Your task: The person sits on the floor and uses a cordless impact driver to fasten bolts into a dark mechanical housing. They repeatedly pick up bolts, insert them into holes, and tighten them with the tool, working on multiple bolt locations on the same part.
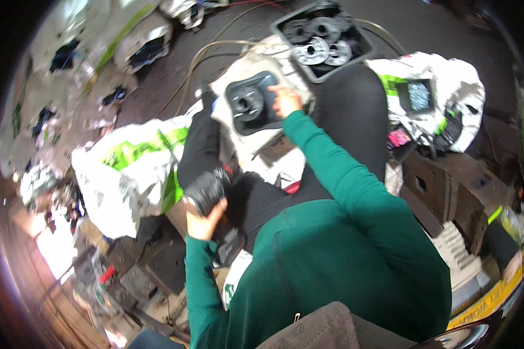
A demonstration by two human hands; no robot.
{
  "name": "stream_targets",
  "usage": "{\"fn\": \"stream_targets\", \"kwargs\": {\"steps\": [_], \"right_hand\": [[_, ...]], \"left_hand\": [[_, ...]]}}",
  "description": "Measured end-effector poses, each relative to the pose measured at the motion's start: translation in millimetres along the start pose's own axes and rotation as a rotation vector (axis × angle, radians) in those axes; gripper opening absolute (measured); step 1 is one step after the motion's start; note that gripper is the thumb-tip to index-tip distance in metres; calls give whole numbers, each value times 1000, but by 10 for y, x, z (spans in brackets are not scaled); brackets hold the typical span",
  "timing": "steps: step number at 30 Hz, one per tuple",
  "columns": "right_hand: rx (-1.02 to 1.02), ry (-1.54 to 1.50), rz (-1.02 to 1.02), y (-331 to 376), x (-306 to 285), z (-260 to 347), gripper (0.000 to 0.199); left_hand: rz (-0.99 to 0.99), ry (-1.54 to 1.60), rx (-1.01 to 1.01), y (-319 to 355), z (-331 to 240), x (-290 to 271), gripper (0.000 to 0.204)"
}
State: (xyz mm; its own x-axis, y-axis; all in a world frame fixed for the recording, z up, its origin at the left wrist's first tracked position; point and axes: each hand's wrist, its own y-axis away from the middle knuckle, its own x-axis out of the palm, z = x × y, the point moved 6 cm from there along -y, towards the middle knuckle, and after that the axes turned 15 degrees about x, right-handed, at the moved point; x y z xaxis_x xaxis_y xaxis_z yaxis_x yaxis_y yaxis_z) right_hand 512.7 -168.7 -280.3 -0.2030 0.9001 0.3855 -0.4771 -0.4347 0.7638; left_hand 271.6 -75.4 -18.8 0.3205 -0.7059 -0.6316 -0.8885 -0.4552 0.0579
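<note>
While the person sat with dark-trousered legs stretched toward twelve o'clock, the right hand (285,100) lay on the right edge of a black moulded part (251,102), a rounded-square piece with a raised ring at its centre. Its fingers were curled down over that edge, pressed close together rather than spread. The black part rested on a pale, dirty cloth (262,145) draped over the lap, just past the knees.

At about eight o'clock from that part, the left hand (205,218) held a dark grey cylindrical object (206,191) beside the left thigh. The fingers were wrapped round its lower end from below, thumb on one side, the rest hidden behind; what kind of object it was could not be told. Both arms wore green sleeves (332,168).

At one o'clock from the black part, touching the cloth's far edge, stood a grey rectangular tray (322,38) filled with round metal discs (313,51), each with a central hole. A pale hose (215,49) curved over the dark floor at eleven o'clock. A white and green sack (128,168) lay at nine o'clock, just beside the left leg, and another white sack (448,87) at three o'clock. Brown blocks (442,186) sat at four o'clock, near the right hip.
</note>
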Motion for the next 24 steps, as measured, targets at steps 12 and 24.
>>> {"fn": "stream_targets", "kwargs": {"steps": [12,24], "right_hand": [[-117,195,-126,-264,62,-173,33],[40,113,-107,-168,66,-196,30]], "left_hand": [[-26,468,-525,-985,519,73,32],[10,475,-541,-1055,612,181,33]]}}
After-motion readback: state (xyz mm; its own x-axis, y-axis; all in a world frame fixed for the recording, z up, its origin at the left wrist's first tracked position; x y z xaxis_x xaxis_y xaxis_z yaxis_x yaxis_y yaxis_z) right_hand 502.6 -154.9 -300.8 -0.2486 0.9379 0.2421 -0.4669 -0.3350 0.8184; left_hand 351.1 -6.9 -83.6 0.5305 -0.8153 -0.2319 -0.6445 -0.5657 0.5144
